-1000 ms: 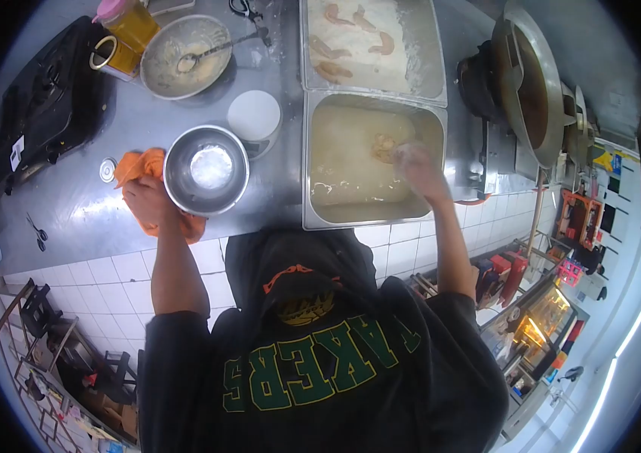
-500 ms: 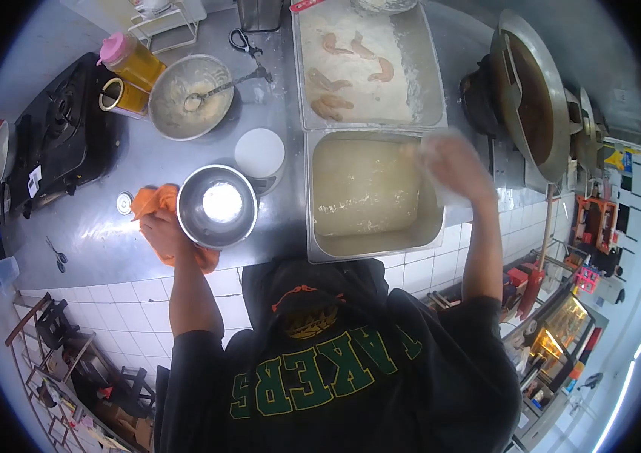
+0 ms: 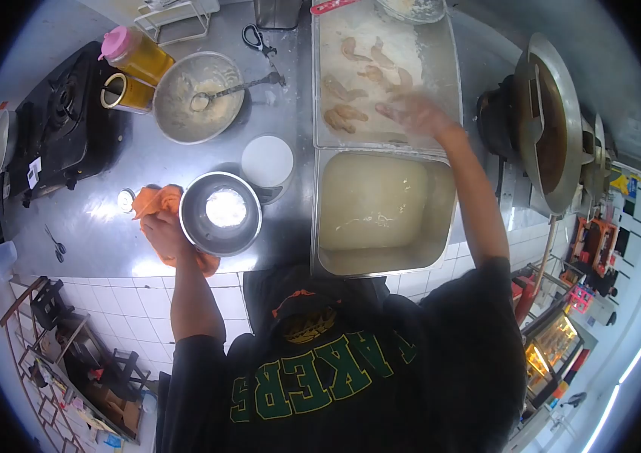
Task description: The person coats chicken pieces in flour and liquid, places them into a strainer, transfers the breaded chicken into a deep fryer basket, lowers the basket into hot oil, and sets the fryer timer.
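Note:
My left hand (image 3: 163,229) is closed on an orange cloth (image 3: 158,198) beside an empty metal bowl (image 3: 222,214). Over the right part of the flour tray (image 3: 328,139) is my right hand (image 3: 416,115), blurred by motion, so what its fingers hold cannot be made out. Several pale meat pieces (image 3: 344,117) lie on the white flour (image 3: 343,60). Directly below that tray stands a metal pan of cloudy liquid (image 3: 381,204).
A batter bowl (image 3: 198,98) with a ladle, an oil jug (image 3: 139,57) and a round white lid (image 3: 267,161) stand on the steel table. At left is a black stove (image 3: 71,113); a large wok (image 3: 550,121) is at right.
My right hand has moved from the liquid pan up to the flour tray. One more meat piece now shows in the flour. The left hand stays on the cloth.

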`<state>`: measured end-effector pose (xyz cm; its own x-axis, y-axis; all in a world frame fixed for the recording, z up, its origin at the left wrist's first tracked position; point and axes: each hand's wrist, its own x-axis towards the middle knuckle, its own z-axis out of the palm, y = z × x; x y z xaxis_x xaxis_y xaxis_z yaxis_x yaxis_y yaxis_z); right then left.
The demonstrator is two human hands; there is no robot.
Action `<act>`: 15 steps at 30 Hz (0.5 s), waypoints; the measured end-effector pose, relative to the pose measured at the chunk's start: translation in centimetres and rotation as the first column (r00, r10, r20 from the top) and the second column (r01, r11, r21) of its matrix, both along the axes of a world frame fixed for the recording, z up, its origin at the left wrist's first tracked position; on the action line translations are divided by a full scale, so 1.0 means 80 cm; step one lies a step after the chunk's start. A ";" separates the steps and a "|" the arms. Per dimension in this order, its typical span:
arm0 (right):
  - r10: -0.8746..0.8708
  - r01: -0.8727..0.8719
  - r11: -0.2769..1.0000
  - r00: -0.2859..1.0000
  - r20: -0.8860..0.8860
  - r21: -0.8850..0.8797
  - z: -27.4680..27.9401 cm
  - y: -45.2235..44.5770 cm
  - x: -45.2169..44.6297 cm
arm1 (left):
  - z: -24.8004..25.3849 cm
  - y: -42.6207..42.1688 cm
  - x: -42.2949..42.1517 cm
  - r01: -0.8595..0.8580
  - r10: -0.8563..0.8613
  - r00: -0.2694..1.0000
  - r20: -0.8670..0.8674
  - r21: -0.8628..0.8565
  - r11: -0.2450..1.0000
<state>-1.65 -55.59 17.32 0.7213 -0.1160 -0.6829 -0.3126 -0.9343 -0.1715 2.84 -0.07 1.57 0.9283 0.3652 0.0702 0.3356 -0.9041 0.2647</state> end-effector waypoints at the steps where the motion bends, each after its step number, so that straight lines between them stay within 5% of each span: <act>1: -0.003 0.003 1.000 1.000 -0.007 -0.001 0.008 -0.002 -0.012 | 0.002 -0.002 -0.001 0.003 -0.003 1.000 -0.007 -0.001 1.000; 7: -0.324 0.324 0.919 0.945 -0.038 0.226 0.036 -0.033 -0.052 | 0.006 -0.002 -0.003 0.034 -0.034 0.999 0.019 -0.014 0.999; 11: -0.551 0.482 0.786 0.830 0.083 0.388 -0.005 -0.054 -0.054 | 0.026 0.005 -0.003 0.204 -0.164 0.974 0.155 -0.292 0.934; 13: -0.651 0.536 0.673 0.756 0.066 0.509 -0.027 -0.053 -0.072 | 0.031 0.040 -0.002 0.074 -0.025 0.995 0.098 -0.538 0.839; 15: -0.604 0.577 0.681 0.791 -0.099 0.451 -0.047 -0.071 -0.067 | 0.102 -0.013 -0.012 0.089 0.024 0.978 0.209 -0.515 0.852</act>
